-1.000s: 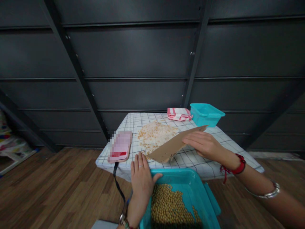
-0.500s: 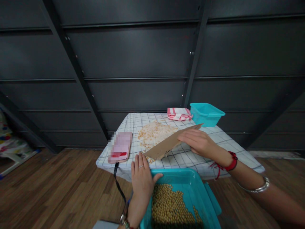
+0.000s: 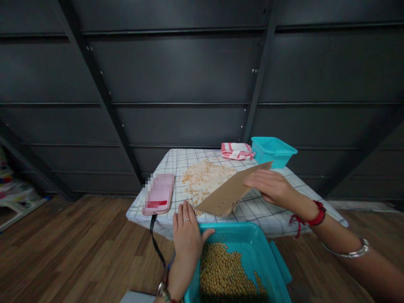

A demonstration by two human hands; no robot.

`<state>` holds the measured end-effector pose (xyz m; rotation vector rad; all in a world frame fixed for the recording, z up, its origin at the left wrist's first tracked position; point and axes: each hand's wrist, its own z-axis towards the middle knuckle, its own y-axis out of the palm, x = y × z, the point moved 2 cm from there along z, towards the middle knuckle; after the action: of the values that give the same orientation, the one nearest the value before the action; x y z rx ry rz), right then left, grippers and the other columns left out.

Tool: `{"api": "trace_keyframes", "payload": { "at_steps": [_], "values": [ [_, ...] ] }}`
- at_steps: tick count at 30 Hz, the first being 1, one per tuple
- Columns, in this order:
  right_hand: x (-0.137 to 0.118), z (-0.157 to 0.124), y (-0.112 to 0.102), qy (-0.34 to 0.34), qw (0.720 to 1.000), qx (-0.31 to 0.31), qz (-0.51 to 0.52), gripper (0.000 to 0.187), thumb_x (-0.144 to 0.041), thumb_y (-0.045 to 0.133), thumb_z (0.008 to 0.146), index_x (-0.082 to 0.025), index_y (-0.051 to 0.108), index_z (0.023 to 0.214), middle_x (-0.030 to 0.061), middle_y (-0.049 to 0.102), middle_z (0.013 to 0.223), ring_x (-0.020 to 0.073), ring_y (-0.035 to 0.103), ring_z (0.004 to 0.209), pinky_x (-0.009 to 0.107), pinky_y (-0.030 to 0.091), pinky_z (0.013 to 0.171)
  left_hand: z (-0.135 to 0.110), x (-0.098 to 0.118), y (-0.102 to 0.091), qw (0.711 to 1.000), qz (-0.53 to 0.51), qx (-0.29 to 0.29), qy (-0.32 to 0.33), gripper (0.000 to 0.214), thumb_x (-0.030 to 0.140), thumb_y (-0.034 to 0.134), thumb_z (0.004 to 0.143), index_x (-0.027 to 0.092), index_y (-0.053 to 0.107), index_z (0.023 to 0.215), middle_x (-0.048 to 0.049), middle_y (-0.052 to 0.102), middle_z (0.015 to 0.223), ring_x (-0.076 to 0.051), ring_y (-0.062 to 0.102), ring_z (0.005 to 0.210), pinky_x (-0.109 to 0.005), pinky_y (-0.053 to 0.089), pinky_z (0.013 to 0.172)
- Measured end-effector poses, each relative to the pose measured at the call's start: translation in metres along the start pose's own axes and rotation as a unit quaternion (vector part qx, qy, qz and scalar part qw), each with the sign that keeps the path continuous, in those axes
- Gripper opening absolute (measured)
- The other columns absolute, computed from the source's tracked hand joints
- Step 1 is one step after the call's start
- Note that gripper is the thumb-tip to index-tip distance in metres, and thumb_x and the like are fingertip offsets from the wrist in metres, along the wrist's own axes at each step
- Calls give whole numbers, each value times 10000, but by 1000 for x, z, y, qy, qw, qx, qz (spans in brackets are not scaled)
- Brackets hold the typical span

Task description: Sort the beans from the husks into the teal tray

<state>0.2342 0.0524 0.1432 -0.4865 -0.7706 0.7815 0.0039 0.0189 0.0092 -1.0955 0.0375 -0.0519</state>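
My right hand [image 3: 268, 186] is closed on a piece of brown cardboard [image 3: 229, 191], pinching its upper right part. The cardboard slants over the checked cloth, its lower left end by a thin spread of white and yellow-orange grains [image 3: 205, 179]. My left hand [image 3: 187, 235] lies flat with fingers stretched out at the table's front edge. Its thumb rests over the left corner of a turquoise tub [image 3: 249, 230]. Round yellowish beans [image 3: 224, 269], which look like soybeans, cover much of the tub's bottom.
A pink phone-like case [image 3: 160, 191], partly blurred out, lies at the table's left with a black strap hanging down. At the back right are a folded red-and-white striped cloth [image 3: 236, 151] and a smaller turquoise container [image 3: 273, 151]. A dark panelled wall [image 3: 176, 71] stands behind.
My right hand has shifted slightly right with the cardboard, whose broad face now shows more. My left hand keeps its place at the tub's corner.
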Motion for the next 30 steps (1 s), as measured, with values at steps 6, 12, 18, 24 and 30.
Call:
{"api": "trace_keyframes", "payload": {
  "at_steps": [6,12,18,24,30],
  "values": [
    [-4,7,9,-1,1000,17,17,387,37,344,729,-165,536,998,41,672,838,139,616,852,301,510,759,-2,0,-1,1000,8,14,14,902,703,460,643,1,461,1210,-244,460,1294,-351,425,1189,-482,371,956],
    [-1,-2,7,-10,999,-9,32,449,51,329,701,-176,527,1034,33,674,864,133,613,882,299,505,781,-1,-1,-2,1000,2,10,11,915,683,471,653,-16,420,1240,-253,470,1281,-353,415,1196,-486,357,967],
    [2,-14,1,3,999,-22,30,409,13,342,713,-177,542,1015,49,672,877,149,617,871,306,518,758,0,-2,-3,1000,-3,-13,2,925,680,488,642,-4,401,1260,-253,443,1305,-361,397,1209,-496,349,971],
    [2,-18,-15,24,1000,-7,18,353,0,368,749,-181,556,987,56,674,850,141,625,838,282,523,738,0,0,-4,1000,10,-27,0,901,672,473,659,11,399,1267,-248,431,1318,-358,382,1219,-496,338,978],
    [2,-17,-7,23,1000,-5,15,379,3,359,735,-181,556,1001,52,675,874,141,624,850,290,523,747,1,5,-7,999,26,-30,-4,924,669,507,636,-7,404,1257,-242,439,1313,-375,394,1205,-498,348,970]
  ]
}}
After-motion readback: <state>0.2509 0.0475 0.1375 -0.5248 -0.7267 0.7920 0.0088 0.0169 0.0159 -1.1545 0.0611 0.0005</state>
